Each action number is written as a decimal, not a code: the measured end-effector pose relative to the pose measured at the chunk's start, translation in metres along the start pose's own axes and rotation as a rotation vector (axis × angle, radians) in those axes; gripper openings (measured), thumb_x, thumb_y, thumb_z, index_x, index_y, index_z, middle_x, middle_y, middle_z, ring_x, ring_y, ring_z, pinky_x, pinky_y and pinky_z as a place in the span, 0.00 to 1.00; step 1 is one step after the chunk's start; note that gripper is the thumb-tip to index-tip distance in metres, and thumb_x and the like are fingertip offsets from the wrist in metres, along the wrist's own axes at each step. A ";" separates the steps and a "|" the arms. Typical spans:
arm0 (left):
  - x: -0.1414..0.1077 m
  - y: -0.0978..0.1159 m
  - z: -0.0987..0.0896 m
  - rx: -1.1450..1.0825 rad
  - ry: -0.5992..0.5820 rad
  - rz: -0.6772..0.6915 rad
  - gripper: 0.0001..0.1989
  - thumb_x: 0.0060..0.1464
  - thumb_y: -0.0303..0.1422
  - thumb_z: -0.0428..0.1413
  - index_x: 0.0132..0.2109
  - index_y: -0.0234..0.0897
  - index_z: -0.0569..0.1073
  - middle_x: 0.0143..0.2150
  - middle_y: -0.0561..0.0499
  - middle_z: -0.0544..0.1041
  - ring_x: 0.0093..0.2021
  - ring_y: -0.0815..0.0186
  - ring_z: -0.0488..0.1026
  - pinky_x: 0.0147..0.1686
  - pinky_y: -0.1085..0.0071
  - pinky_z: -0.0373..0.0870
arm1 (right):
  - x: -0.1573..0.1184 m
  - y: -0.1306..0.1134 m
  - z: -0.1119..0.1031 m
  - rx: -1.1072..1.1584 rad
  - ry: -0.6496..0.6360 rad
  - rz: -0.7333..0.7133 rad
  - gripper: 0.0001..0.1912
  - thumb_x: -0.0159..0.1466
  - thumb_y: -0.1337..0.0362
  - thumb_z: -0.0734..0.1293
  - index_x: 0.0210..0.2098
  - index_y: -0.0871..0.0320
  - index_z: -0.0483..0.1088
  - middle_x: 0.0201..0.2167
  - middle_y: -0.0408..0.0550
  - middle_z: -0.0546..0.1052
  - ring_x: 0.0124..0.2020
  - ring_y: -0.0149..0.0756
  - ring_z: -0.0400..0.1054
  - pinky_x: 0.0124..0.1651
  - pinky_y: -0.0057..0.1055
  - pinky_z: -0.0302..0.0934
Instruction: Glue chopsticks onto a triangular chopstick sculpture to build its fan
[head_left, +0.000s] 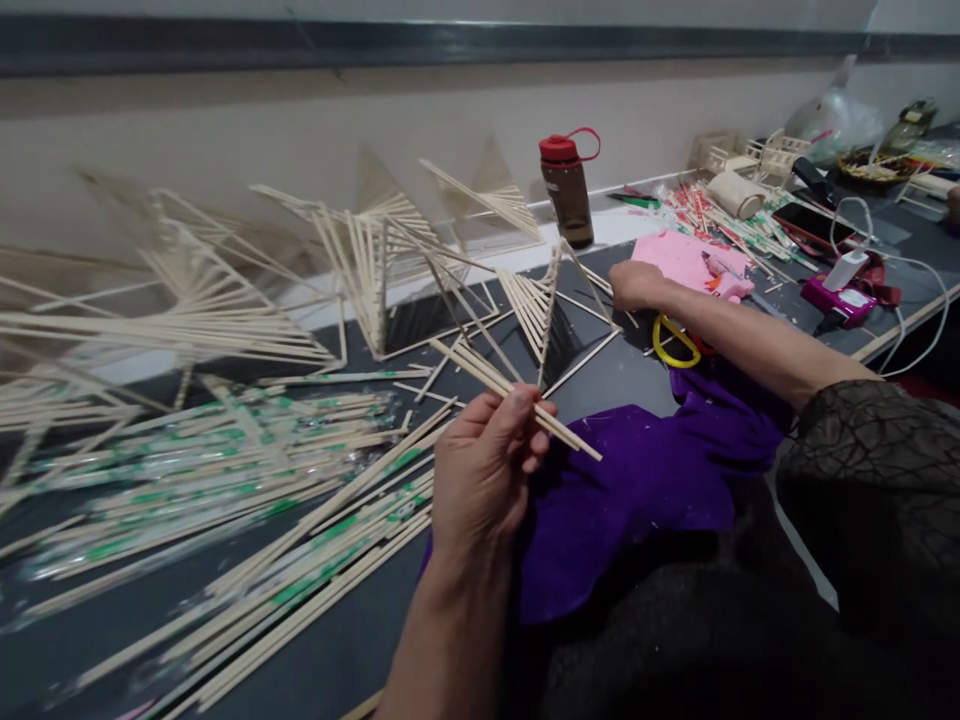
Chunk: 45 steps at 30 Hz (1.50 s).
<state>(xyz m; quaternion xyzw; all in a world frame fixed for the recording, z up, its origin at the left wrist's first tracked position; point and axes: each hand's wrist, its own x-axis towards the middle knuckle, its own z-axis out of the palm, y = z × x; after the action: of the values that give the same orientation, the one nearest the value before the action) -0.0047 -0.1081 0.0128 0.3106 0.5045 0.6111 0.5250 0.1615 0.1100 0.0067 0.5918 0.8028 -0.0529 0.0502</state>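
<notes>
My left hand (491, 445) is closed around a few pale wooden chopsticks (480, 370), which slant from upper left to lower right across my fingers. Farther off, my right hand (637, 286) reaches down to the table beside a twisted fan-shaped frame of sticks (534, 305). Its fingers look curled together and are partly hidden, so what they grip is unclear. Thin sticks lie right by its fingertips. Just below that hand rest scissors with yellow handles (676, 342). A purple cloth (630, 500) spreads under and beside my left forearm.
Several more stick frames (371, 270) stand along the wall. Wrapped chopsticks (225, 450) with green print cover the left side. A brown bottle with red lid (570, 195), a pink cloth (686, 258), a phone (814, 225) and a purple box with a cable (838, 298) occupy the right.
</notes>
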 end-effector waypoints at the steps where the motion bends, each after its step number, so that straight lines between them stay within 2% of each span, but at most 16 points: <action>1: 0.000 0.000 0.000 0.004 -0.006 -0.002 0.16 0.34 0.38 0.68 0.28 0.34 0.72 0.21 0.54 0.75 0.15 0.77 0.62 0.11 0.83 0.52 | 0.001 0.002 -0.002 0.005 0.007 0.016 0.22 0.51 0.71 0.68 0.46 0.68 0.76 0.43 0.64 0.79 0.47 0.50 0.72 0.44 0.34 0.67; 4: -0.001 0.000 -0.001 0.009 -0.043 -0.022 0.16 0.35 0.37 0.67 0.29 0.33 0.73 0.22 0.53 0.76 0.15 0.77 0.62 0.11 0.83 0.52 | -0.001 0.017 -0.012 0.056 0.049 0.071 0.15 0.51 0.70 0.68 0.39 0.68 0.77 0.35 0.60 0.80 0.39 0.44 0.74 0.36 0.27 0.65; 6: -0.001 -0.001 -0.001 -0.003 -0.088 -0.029 0.17 0.36 0.38 0.67 0.31 0.33 0.73 0.23 0.52 0.77 0.15 0.76 0.63 0.11 0.83 0.52 | -0.013 0.030 -0.024 0.219 0.131 0.117 0.11 0.55 0.68 0.66 0.35 0.69 0.76 0.30 0.57 0.78 0.30 0.37 0.71 0.31 0.26 0.62; 8: -0.001 -0.001 0.000 -0.018 -0.136 -0.033 0.18 0.37 0.40 0.67 0.32 0.33 0.73 0.24 0.50 0.78 0.15 0.75 0.64 0.10 0.82 0.52 | -0.038 0.039 -0.037 0.469 0.238 0.116 0.12 0.59 0.65 0.63 0.33 0.68 0.74 0.24 0.52 0.75 0.22 0.29 0.63 0.26 0.26 0.58; 11: -0.001 -0.002 0.002 -0.018 -0.182 -0.054 0.18 0.40 0.41 0.66 0.34 0.34 0.73 0.23 0.52 0.77 0.14 0.75 0.63 0.10 0.82 0.53 | -0.094 0.031 -0.048 0.665 0.305 -0.059 0.15 0.64 0.63 0.59 0.33 0.68 0.73 0.20 0.46 0.70 0.20 0.25 0.56 0.25 0.24 0.54; 14: -0.001 -0.005 0.004 0.023 -0.225 -0.101 0.21 0.40 0.42 0.67 0.39 0.34 0.74 0.25 0.53 0.76 0.16 0.75 0.64 0.11 0.81 0.56 | -0.146 0.000 -0.044 0.683 0.159 -0.286 0.13 0.64 0.63 0.62 0.31 0.66 0.72 0.21 0.44 0.70 0.23 0.24 0.58 0.27 0.23 0.52; 17: 0.001 -0.012 0.003 0.112 -0.267 -0.147 0.26 0.37 0.43 0.69 0.42 0.33 0.74 0.26 0.52 0.76 0.18 0.73 0.67 0.14 0.80 0.59 | -0.170 -0.034 -0.031 0.484 -0.017 -0.474 0.13 0.64 0.63 0.62 0.30 0.65 0.74 0.25 0.46 0.74 0.25 0.26 0.62 0.28 0.25 0.48; 20: 0.005 -0.019 0.000 0.241 -0.310 -0.147 0.23 0.38 0.44 0.68 0.37 0.32 0.74 0.21 0.54 0.72 0.17 0.73 0.65 0.15 0.79 0.59 | -0.169 -0.055 -0.020 0.285 -0.057 -0.508 0.14 0.65 0.63 0.60 0.35 0.63 0.76 0.31 0.53 0.79 0.29 0.32 0.68 0.27 0.28 0.45; 24: 0.007 -0.022 -0.001 0.335 -0.346 -0.175 0.21 0.43 0.48 0.64 0.28 0.33 0.71 0.17 0.53 0.70 0.13 0.75 0.61 0.13 0.78 0.54 | -0.169 -0.064 -0.012 0.171 -0.012 -0.462 0.13 0.64 0.65 0.60 0.40 0.63 0.76 0.37 0.59 0.80 0.35 0.40 0.73 0.27 0.29 0.47; 27: 0.006 -0.022 0.001 0.301 -0.336 -0.166 0.20 0.45 0.46 0.63 0.34 0.33 0.72 0.17 0.54 0.70 0.13 0.75 0.60 0.14 0.79 0.54 | -0.177 -0.065 -0.006 0.162 -0.010 -0.439 0.14 0.66 0.66 0.59 0.44 0.63 0.74 0.40 0.59 0.80 0.38 0.41 0.75 0.28 0.29 0.50; 31: 0.004 -0.022 0.004 0.244 -0.283 -0.106 0.19 0.46 0.43 0.63 0.41 0.34 0.72 0.16 0.57 0.69 0.13 0.74 0.60 0.15 0.79 0.55 | -0.185 -0.063 0.000 0.144 -0.035 -0.505 0.16 0.68 0.63 0.57 0.44 0.61 0.74 0.39 0.57 0.80 0.37 0.42 0.75 0.28 0.29 0.51; 35: 0.004 -0.021 0.005 0.189 -0.263 -0.113 0.17 0.45 0.43 0.62 0.35 0.34 0.71 0.14 0.58 0.67 0.12 0.75 0.58 0.15 0.79 0.53 | -0.177 -0.046 -0.008 0.160 -0.060 -0.511 0.19 0.69 0.56 0.57 0.39 0.61 0.76 0.36 0.55 0.80 0.33 0.36 0.72 0.29 0.28 0.50; 38: 0.004 -0.019 0.006 0.155 -0.268 -0.146 0.18 0.46 0.46 0.62 0.32 0.35 0.70 0.12 0.59 0.64 0.11 0.75 0.55 0.14 0.79 0.50 | -0.160 -0.021 -0.016 0.141 0.027 -0.429 0.18 0.69 0.58 0.58 0.38 0.61 0.76 0.36 0.53 0.80 0.34 0.33 0.70 0.32 0.28 0.52; 41: 0.005 -0.019 0.007 0.138 -0.286 -0.166 0.20 0.45 0.49 0.62 0.30 0.35 0.69 0.10 0.60 0.61 0.10 0.76 0.52 0.14 0.79 0.48 | -0.141 -0.003 -0.011 -0.075 0.146 -0.260 0.15 0.67 0.63 0.59 0.43 0.62 0.76 0.41 0.58 0.78 0.39 0.41 0.72 0.33 0.30 0.54; 45: 0.005 -0.022 0.007 0.130 -0.279 -0.150 0.23 0.44 0.53 0.61 0.29 0.35 0.69 0.09 0.60 0.60 0.10 0.77 0.50 0.13 0.78 0.44 | -0.128 -0.001 0.007 -0.297 0.108 -0.225 0.16 0.64 0.70 0.58 0.42 0.65 0.77 0.41 0.66 0.76 0.40 0.49 0.73 0.34 0.35 0.59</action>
<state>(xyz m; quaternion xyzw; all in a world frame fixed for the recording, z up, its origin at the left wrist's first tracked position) 0.0074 -0.1029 -0.0069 0.3871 0.4868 0.4874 0.6129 0.1980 -0.0121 0.0177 0.4865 0.8643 0.0927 0.0873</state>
